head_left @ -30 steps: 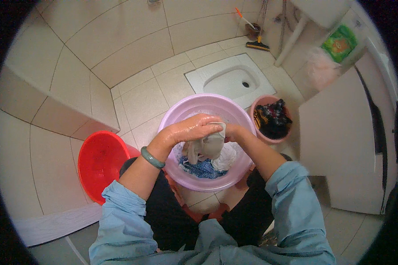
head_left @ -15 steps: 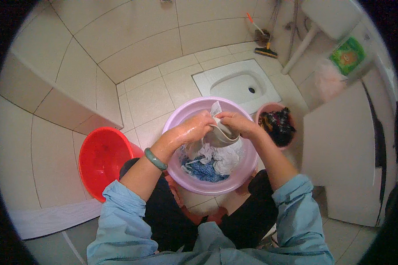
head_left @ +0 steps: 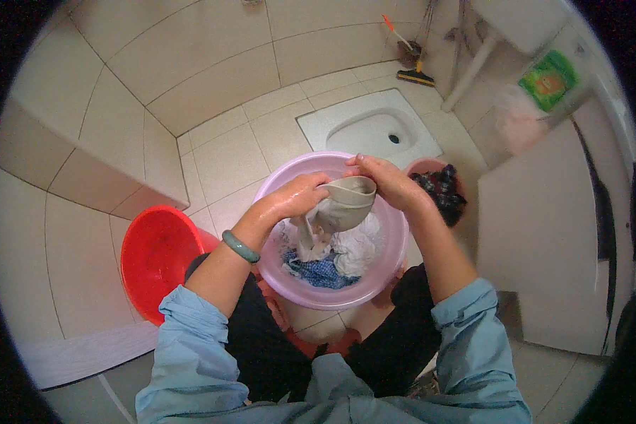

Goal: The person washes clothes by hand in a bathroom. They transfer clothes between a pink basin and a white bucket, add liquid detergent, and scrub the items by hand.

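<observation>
Head view: a pale tiled floor (head_left: 219, 85) holds a squat pan (head_left: 374, 131) at the far side, a red basin (head_left: 155, 258) at left and a pink basin (head_left: 332, 283) in the middle with wet laundry (head_left: 332, 261) inside. Above it, the left hand (head_left: 293, 200) and right hand (head_left: 381, 180) hold a grey cloth (head_left: 339, 208), fingers curled and pinching its top edge. A small pink bucket (head_left: 442, 191) of dark clothes sits right.

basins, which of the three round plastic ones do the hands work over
The large pink plastic basin in the middle, holding wet laundry; both hands grip a beige cloth above it. The red plastic basin sits to the left; the small pink tub of dark clothes to the right.
</observation>
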Tool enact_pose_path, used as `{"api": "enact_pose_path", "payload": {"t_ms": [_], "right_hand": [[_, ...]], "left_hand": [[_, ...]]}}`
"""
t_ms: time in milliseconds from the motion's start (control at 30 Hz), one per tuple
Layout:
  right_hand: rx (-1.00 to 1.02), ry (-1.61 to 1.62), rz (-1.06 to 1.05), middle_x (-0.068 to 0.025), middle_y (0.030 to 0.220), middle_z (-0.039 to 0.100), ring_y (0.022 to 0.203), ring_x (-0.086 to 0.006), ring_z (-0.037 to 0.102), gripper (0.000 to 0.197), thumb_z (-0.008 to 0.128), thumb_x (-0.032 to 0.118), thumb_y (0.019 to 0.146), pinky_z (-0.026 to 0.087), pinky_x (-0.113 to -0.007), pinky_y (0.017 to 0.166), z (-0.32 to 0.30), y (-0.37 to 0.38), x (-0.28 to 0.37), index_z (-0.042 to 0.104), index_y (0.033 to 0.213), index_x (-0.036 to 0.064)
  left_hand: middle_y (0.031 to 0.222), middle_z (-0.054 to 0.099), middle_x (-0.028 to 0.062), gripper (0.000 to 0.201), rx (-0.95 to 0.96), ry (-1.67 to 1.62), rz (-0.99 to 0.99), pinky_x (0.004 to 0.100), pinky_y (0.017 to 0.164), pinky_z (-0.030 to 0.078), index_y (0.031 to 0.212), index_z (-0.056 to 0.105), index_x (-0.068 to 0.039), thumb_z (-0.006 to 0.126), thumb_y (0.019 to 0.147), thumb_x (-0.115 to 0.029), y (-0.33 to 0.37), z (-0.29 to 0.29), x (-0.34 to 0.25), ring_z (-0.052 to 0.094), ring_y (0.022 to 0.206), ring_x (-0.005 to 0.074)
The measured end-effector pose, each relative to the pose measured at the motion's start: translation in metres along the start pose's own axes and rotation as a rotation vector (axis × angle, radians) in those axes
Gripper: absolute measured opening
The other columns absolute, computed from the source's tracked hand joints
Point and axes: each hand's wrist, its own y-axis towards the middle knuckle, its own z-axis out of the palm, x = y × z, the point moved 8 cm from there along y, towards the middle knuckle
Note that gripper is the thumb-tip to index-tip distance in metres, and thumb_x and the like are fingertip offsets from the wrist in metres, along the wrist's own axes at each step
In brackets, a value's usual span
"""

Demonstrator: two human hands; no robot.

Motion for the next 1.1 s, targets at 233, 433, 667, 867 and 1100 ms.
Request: {"api": "enact_pose_path", "payload": {"t_ms": [233,433,667,867,1100], "right_hand": [[-0.028,-0.246,-0.117,-0.0104,0.113,0.055,0.107,-0.0185,0.049,0.057,0.06,0.035,0.084,0.039,-0.031,0.092,-0.009,0.002,-0.003,0.042,0.128,0.0039],[0.114,-0.21,-0.154,-0.0055,0.108,0.057,0.1,-0.0167,0.05,0.045,0.063,0.027,0.082,0.039,-0.029,0.088,-0.004,0.006,-0.001,0.051,0.119,0.0035],[-0.101,-0.078,-0.256,-0.001,0.095,0.056,0.089,-0.0116,0.049,0.03,0.054,0.027,0.088,0.04,-0.027,0.079,-0.004,0.0,0.023,0.055,0.108,0.0043],[-0.196,-0.001,-0.348,0.0011,0.089,0.054,0.083,-0.009,0.047,0.027,0.051,0.028,0.09,0.04,-0.025,0.074,0.002,-0.006,0.043,0.056,0.103,0.005],[-0.612,-0.43,-0.513,-0.0136,0.094,0.062,0.087,-0.0263,0.059,0.03,0.049,0.029,0.09,0.044,-0.036,0.072,-0.023,-0.004,0.054,0.054,0.102,0.0023]], "left_hand": [[0.086,0.056,0.0008,0.02,0.015,-0.453,-0.105,0.0258,0.071,0.042,0.097,0.058,-0.003,0.049,0.086,-0.017,-0.005,-0.006,-0.003,0.051,0.08,0.0098],[0.091,0.056,-0.0011,0.024,0.026,-0.451,-0.11,0.0224,0.074,0.042,0.104,0.056,-0.003,0.051,0.089,-0.02,-0.011,-0.019,-0.007,0.051,0.083,0.0079],[0.091,0.057,0.0006,0.028,-0.102,-0.436,-0.036,0.0236,0.07,0.042,0.104,0.058,-0.002,0.055,0.085,-0.023,-0.015,-0.025,-0.016,0.05,0.081,0.009],[0.084,0.058,0.0013,0.03,0.0,-0.347,-0.175,0.0235,0.066,0.041,0.096,0.061,0.0,0.063,0.082,-0.026,-0.01,-0.021,-0.001,0.05,0.075,0.0089],[0.082,0.057,0.0007,0.016,-0.33,-0.961,0.096,0.0265,0.071,0.047,0.094,0.057,-0.003,0.06,0.084,-0.015,0.007,-0.033,-0.018,0.054,0.078,0.0105]]}}
